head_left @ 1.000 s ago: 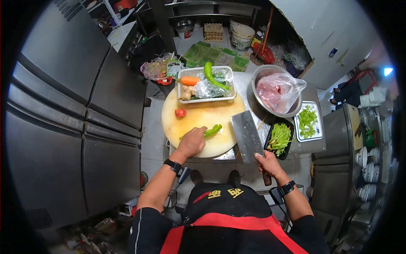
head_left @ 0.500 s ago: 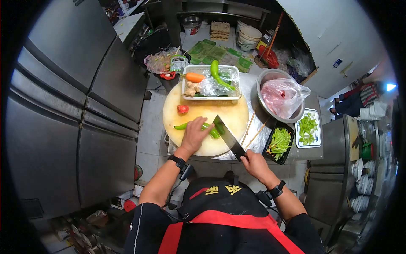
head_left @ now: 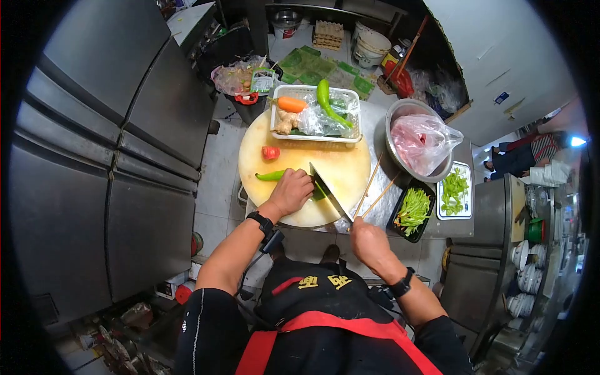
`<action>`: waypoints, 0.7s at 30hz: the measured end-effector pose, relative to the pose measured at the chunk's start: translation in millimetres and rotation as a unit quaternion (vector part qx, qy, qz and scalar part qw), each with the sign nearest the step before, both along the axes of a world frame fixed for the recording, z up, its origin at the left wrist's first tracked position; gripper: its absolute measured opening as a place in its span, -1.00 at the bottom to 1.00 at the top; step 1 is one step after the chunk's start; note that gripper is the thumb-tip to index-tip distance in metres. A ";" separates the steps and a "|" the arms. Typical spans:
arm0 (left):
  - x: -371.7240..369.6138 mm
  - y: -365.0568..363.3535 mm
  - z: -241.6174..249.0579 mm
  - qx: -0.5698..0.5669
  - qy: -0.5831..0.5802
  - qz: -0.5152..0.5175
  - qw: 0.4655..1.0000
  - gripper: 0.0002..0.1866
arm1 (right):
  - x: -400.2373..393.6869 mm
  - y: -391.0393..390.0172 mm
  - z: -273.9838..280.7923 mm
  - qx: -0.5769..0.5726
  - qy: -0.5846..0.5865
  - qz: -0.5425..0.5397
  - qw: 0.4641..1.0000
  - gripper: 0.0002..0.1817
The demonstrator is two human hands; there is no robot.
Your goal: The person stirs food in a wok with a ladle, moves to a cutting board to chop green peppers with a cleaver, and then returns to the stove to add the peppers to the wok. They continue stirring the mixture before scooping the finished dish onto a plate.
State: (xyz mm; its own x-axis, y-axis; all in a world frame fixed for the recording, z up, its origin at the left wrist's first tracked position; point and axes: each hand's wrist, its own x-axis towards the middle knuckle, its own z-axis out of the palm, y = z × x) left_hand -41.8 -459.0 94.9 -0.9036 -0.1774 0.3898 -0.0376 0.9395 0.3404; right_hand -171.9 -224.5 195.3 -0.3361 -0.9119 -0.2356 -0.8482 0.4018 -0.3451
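Note:
A long green pepper [head_left: 267,176] lies on the round cutting board [head_left: 255,142]. My left hand [head_left: 292,192] is closed over it, fingers curled, and hides its middle. My right hand [head_left: 370,242] grips the handle of a cleaver [head_left: 330,191], whose blade slants across the board beside my left fingertips. Green pepper pieces [head_left: 319,191] show next to the blade, partly covered by it. A red tomato piece [head_left: 270,152] sits behind the pepper.
Behind is a white basket [head_left: 317,139] with a carrot, ginger and another green pepper. To the right are chopsticks [head_left: 369,186], a metal bowl [head_left: 392,149] of bagged meat, a black tray [head_left: 431,195] and a white tray [head_left: 464,216] of cut greens. A person [head_left: 531,153] stands far right.
The cleaver blade has turned more edge-on and come closer to my left fingers. My left hand has shifted slightly right and down the pepper. The whole view has tilted a little.

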 end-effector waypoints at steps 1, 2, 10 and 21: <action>0.4 -1.1 -0.1 0.001 -0.016 -0.001 1.000 -0.91 | 1.6 -0.8 -10.6 0.000 0.002 0.001 1.000 -0.90; 0.2 -3.3 0.0 0.001 -0.030 0.000 1.000 -0.91 | 2.6 -0.8 -28.0 -0.013 0.002 -0.005 1.000 -0.89; 1.1 -9.2 -9.7 0.029 0.015 -0.004 0.999 -0.88 | 10.9 -14.5 -20.2 0.012 0.004 -0.025 1.000 -0.87; 0.6 -19.4 -12.5 0.056 0.033 -0.045 0.997 -0.84 | 25.0 -20.5 -29.5 -0.001 -0.011 -0.077 0.997 -0.86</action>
State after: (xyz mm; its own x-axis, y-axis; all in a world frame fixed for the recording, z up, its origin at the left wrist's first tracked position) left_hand -41.2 -478.4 82.4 -0.8908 -0.1422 0.4315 0.0712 0.8943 0.4418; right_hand -146.9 -244.9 165.9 -0.4674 -0.8504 -0.2417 -0.7688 0.5260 -0.3638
